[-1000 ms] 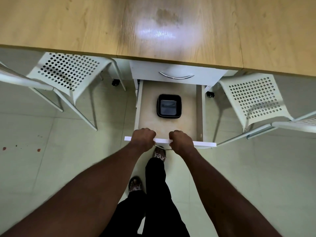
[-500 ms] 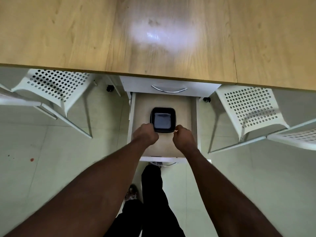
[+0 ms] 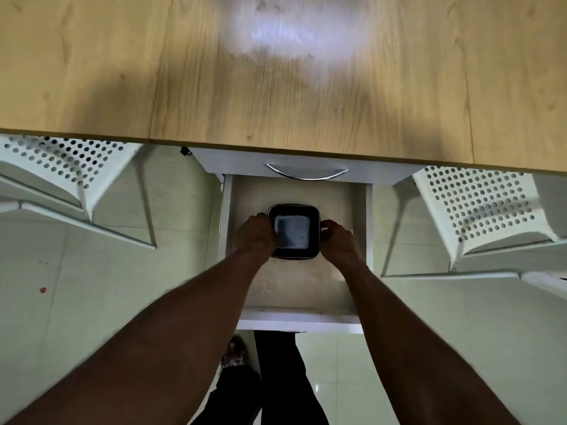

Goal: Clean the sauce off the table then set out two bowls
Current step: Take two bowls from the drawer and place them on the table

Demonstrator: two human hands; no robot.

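Observation:
A black square bowl [image 3: 293, 231] with a grey inside sits in the pulled-out white drawer [image 3: 299, 319] under the wooden table [image 3: 122, 72]. My left hand [image 3: 256, 233] grips the bowl's left rim, with its fingers curled over the edge. My right hand [image 3: 337, 237] holds the bowl's right side. Whether a second bowl is stacked under it, I cannot tell. A wet, shiny patch [image 3: 282, 35] with faint brownish marks lies on the tabletop straight ahead.
A closed upper drawer with a curved metal handle [image 3: 306, 174] is just above the open one. White perforated chairs stand to the left [image 3: 70, 167] and right [image 3: 478, 207]. Small red spots [image 3: 43, 289] mark the pale tiled floor at the left. My legs are below the drawer front.
Both hands left the drawer's front edge, reached in, and now hold the bowl on either side. The view has moved closer to the table.

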